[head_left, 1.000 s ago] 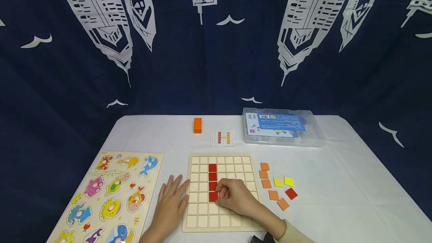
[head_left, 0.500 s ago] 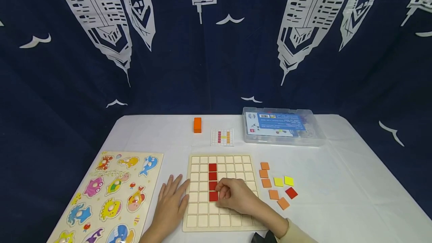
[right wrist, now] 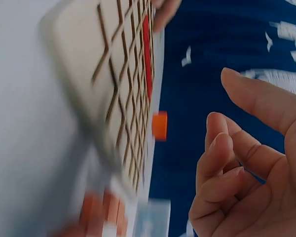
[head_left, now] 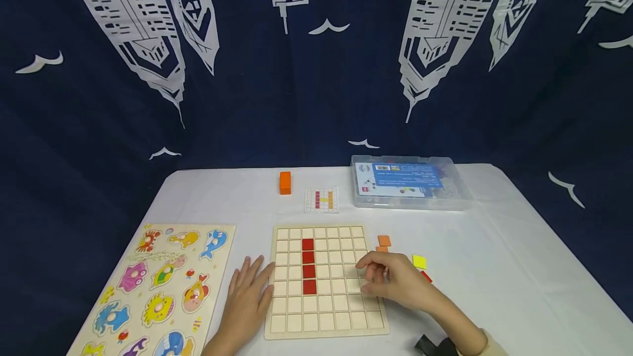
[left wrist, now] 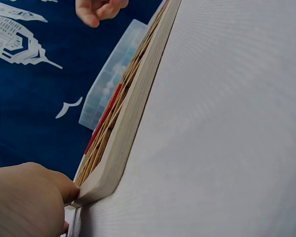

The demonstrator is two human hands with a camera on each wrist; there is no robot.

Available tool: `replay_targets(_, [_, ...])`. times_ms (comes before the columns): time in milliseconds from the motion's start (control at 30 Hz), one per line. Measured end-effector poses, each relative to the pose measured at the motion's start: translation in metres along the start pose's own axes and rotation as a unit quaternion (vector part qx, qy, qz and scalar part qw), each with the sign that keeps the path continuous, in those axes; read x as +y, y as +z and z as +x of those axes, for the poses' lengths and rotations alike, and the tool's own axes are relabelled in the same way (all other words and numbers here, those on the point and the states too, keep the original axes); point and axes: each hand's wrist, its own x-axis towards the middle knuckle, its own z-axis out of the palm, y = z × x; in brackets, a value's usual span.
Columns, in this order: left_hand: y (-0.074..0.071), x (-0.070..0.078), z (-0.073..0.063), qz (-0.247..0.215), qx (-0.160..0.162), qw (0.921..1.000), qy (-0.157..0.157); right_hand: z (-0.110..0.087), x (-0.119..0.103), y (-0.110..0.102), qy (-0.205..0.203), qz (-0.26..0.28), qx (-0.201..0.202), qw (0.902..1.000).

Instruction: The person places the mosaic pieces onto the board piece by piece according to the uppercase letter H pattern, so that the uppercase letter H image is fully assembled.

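A wooden grid board (head_left: 326, 321) lies flat, with a column of red square tiles (head_left: 309, 271) set in its cells. At the board's left edge rests my left hand (head_left: 244, 301), fingers spread; the left wrist view has that hand (left wrist: 27, 202) touching the board's edge. My right hand (head_left: 398, 282) hovers over the board's right edge. Its fingers are loosely curled, thumb apart, and the right wrist view finds nothing in that hand (right wrist: 251, 182). Past it, orange tiles (head_left: 384, 240), a yellow tile (head_left: 419, 262) and part of a loose red tile (head_left: 426, 276) show; other loose tiles are hidden behind the hand.
An animal puzzle board (head_left: 165, 295) lies at the left. Behind the grid board are an orange block (head_left: 285, 183), a small pattern card (head_left: 321, 200) and a clear plastic box (head_left: 410, 202). A dark blue printed curtain (head_left: 296, 98) hangs behind the table.
My right hand has moved right, from beside the lowest red tile to the board's right edge, now covering several loose tiles. The left hand stays in place. The head view has shifted slightly.
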Motion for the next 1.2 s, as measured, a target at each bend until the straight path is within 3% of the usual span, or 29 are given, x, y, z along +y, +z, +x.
replay_targets(200, [-0.001,0.0,0.0,-0.004,-0.003,1.0,-0.005,-0.027,0.017,-0.028,0.031,-0.01,0.063,0.9975])
replay_targets(367, [0.0,-0.002,-0.001,-0.005,0.0,1.0,-0.003,-0.045,0.034,-0.046,0.047,-0.044,0.126,0.99])
replay_targets(500, [0.0,-0.003,-0.001,-0.005,0.001,1.0,-0.002,-0.055,0.045,-0.06,0.078,-0.058,0.154,0.9834])
replay_targets(767, [0.002,-0.003,0.0,-0.005,0.01,0.9999,0.0,-0.067,0.068,-0.07,0.111,-0.033,0.152,0.9817])
replay_targets(1000, [0.002,-0.003,0.0,-0.006,0.008,1.0,0.001,-0.068,0.082,-0.066,0.17,0.005,0.126,0.9774])
replay_targets(1200, [0.002,-0.002,0.0,-0.007,0.002,1.0,-0.002,-0.067,0.088,-0.061,0.177,0.014,0.113,0.9775])
